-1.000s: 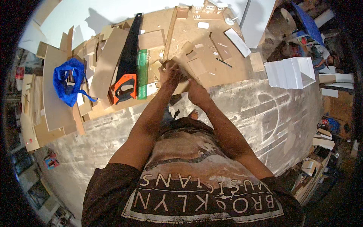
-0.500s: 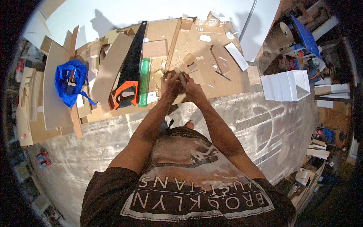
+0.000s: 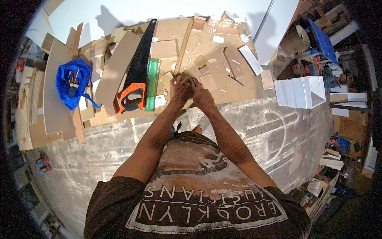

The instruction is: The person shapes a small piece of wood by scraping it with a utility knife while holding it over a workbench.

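At the bench's front edge, my left hand [image 3: 182, 89] is closed on a small brown piece [image 3: 184, 75], perhaps wood, mostly covered by the fingers. Right beside it, my right hand [image 3: 202, 96] is wrapped round a slim tool [image 3: 193, 83] whose kind I cannot make out; its tip meets the piece at my left fingers. A green transparent strip [image 3: 152, 85] and a handsaw [image 3: 134, 95] with a black blade and orange handle lie left of my hands. Small board offcuts [image 3: 207, 80] and a dark pen-like stick [image 3: 235, 80] lie to the right.
Long boards [image 3: 116, 69] and a blue bag [image 3: 73, 84] fill the left of the workbench [image 3: 248, 89]. A small model house [image 3: 229, 20] stands at the back beside a long wooden strip [image 3: 184, 46]. A white box-shaped piece [image 3: 299, 91] sits at the right, above the concrete floor [image 3: 254, 131].
Both hands stay together at the same spot. My right hand has turned a little and shifted slightly, and the red part of the tool no longer shows. The view has tilted slightly.
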`<state>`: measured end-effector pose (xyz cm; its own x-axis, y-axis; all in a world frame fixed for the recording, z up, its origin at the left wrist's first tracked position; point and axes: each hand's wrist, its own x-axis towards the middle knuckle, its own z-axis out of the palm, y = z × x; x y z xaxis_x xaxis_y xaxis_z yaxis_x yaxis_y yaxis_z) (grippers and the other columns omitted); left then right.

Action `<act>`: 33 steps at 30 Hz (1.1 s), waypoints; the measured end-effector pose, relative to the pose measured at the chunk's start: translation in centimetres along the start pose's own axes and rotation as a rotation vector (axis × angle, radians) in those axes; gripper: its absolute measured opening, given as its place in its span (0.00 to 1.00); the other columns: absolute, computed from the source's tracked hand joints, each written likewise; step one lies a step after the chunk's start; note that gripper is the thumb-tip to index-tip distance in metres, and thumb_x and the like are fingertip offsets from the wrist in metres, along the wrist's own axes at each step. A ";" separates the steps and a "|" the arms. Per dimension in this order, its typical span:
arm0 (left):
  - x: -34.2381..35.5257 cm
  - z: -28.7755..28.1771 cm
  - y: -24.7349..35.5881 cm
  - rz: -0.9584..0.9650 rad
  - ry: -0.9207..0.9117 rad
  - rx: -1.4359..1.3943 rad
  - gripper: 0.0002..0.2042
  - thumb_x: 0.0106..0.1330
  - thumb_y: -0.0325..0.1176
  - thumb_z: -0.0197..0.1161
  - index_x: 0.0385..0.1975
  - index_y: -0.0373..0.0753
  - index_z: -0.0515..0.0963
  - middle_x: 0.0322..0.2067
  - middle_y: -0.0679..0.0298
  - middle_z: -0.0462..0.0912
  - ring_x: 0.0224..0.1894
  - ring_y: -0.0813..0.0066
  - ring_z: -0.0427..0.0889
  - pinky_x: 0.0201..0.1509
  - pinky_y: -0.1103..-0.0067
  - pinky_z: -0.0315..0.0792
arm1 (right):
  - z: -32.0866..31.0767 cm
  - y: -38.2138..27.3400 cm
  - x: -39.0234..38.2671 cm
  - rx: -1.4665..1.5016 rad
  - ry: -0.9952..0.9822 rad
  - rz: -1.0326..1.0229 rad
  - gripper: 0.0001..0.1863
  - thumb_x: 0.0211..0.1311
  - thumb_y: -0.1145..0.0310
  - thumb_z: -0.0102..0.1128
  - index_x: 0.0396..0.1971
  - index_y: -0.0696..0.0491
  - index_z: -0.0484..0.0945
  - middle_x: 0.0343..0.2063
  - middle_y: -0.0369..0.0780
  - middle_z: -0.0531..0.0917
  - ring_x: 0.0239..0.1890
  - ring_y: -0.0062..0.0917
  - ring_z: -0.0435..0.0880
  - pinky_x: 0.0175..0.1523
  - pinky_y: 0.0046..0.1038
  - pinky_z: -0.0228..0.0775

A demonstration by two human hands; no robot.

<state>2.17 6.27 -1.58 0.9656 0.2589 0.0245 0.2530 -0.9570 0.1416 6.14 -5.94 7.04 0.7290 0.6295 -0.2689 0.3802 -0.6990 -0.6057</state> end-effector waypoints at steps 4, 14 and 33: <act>-0.1 -0.7 0.2 0.073 -0.039 0.092 0.11 0.56 0.40 0.62 0.38 0.50 0.80 0.47 0.70 0.77 0.53 0.65 0.69 0.46 0.54 0.64 | -0.1 0.4 0.4 -0.036 0.007 -0.079 0.28 0.64 0.63 0.53 0.60 0.58 0.61 0.41 0.62 0.81 0.45 0.58 0.81 0.51 0.52 0.74; -0.4 0.8 -0.6 0.018 -0.073 0.128 0.15 0.64 0.46 0.57 0.49 0.55 0.78 0.57 0.72 0.72 0.59 0.64 0.67 0.52 0.50 0.61 | 0.5 1.4 1.5 -0.172 -0.197 0.110 0.26 0.54 0.62 0.64 0.50 0.61 0.72 0.43 0.63 0.79 0.48 0.52 0.81 0.51 0.46 0.76; 0.2 4.4 -3.1 0.107 0.036 -0.108 0.14 0.57 0.46 0.65 0.44 0.57 0.80 0.48 0.77 0.75 0.55 0.70 0.70 0.58 0.56 0.60 | -2.1 0.8 -3.7 -0.035 -0.057 -0.008 0.18 0.69 0.65 0.40 0.42 0.68 0.67 0.30 0.64 0.80 0.37 0.61 0.81 0.43 0.54 0.73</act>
<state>1.80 8.72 -6.41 0.9834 0.1628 0.0807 0.1391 -0.9603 0.2417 4.99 -9.52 9.13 0.6926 0.6527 -0.3070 0.4061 -0.7046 -0.5819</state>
